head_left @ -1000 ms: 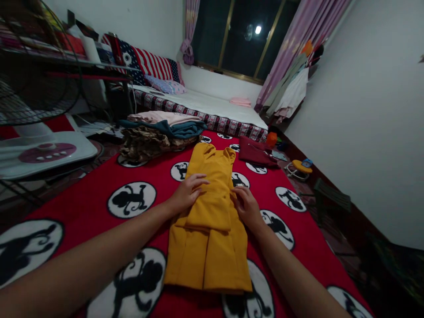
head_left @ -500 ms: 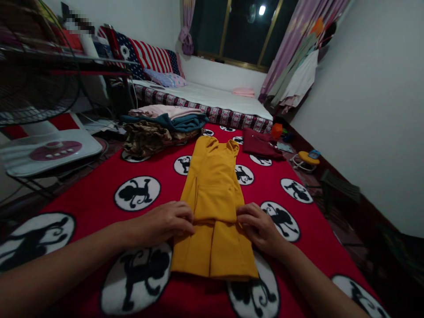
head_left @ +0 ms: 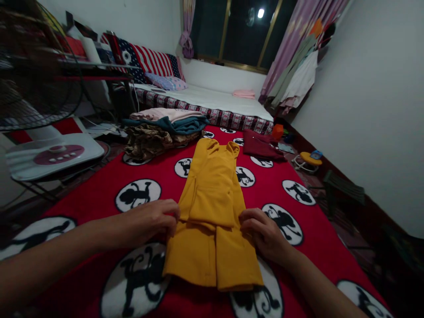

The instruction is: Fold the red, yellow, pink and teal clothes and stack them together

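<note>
A mustard-yellow garment (head_left: 215, 198) lies lengthwise, folded narrow, on a red blanket (head_left: 109, 194) printed with black monkeys in white circles. Its far end shows two rounded shoulder-like parts, and a fold crosses it near my hands. My left hand (head_left: 159, 218) has its fingers curled on the garment's left edge at that fold. Opposite it, my right hand (head_left: 261, 229) pinches the right edge, fingertips on the cloth. Both thumbs are mostly hidden.
A clothes pile (head_left: 165, 128) sits at the far left of the blanket, a dark red folded garment (head_left: 261, 143) at the far right. A fan (head_left: 36, 88) stands left. Beyond are a bed (head_left: 212, 95), a yellow stool (head_left: 308, 160) and clothes hanging by the curtain (head_left: 294, 75).
My left hand has shifted left with the garment's left edge, and the near part has spread wider and slid slightly toward me. My right hand has barely moved.
</note>
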Tool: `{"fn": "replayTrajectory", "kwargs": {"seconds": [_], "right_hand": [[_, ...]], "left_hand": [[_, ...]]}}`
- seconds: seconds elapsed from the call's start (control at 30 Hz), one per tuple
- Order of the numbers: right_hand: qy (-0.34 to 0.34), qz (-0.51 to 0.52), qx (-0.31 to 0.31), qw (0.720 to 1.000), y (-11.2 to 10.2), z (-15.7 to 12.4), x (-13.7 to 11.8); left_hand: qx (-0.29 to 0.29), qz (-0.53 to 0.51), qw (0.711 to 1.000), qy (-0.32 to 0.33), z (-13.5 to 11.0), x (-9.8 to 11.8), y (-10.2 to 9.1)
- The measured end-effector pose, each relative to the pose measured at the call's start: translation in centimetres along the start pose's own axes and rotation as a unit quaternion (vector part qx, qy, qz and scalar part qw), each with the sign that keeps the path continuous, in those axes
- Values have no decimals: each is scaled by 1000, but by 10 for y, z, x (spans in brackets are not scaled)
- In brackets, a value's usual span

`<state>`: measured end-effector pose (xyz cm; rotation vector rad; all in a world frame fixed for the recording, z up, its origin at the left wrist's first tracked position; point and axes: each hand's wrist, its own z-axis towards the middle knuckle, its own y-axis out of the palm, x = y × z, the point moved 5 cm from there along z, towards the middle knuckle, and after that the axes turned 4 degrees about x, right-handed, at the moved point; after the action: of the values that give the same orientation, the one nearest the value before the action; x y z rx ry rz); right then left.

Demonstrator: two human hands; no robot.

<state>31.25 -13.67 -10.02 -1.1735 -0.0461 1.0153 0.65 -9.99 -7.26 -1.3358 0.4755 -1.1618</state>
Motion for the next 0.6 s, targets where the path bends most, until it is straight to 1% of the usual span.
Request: {"fn": "replayTrajectory", "kwargs": {"seconds": [0.1, 0.13, 0.23, 0.3, 0.4, 0.47, 0.53, 0.6], "right_hand": [[-18, -60, -5, 998, -7, -6, 6], [-25, -82, -8, 996, -9, -6, 9], [-45, -130, -12, 990, -11, 2, 12], [-64, -136, -24, 988, -6, 15, 11], [-75, -115, -71, 988, 7, 37, 10], [-57, -82, -99, 990, 14, 49, 9], [-27, -38, -115, 992, 16, 56, 3], [-2, 1, -131, 991, 13, 57, -13]], "left_hand": [[9, 42, 999, -31, -4, -15, 0], [21, 52, 998, -37, -3, -20, -1], [27, 46, 999, -6, 6, -27, 4], [36, 34, 998, 26, 16, -29, 9], [37, 16, 997, 68, 32, -32, 17], [25, -11, 996, 86, 38, -31, 19], [12, -53, 995, 84, 40, -25, 15], [-9, -99, 993, 66, 36, -8, 6]]}}
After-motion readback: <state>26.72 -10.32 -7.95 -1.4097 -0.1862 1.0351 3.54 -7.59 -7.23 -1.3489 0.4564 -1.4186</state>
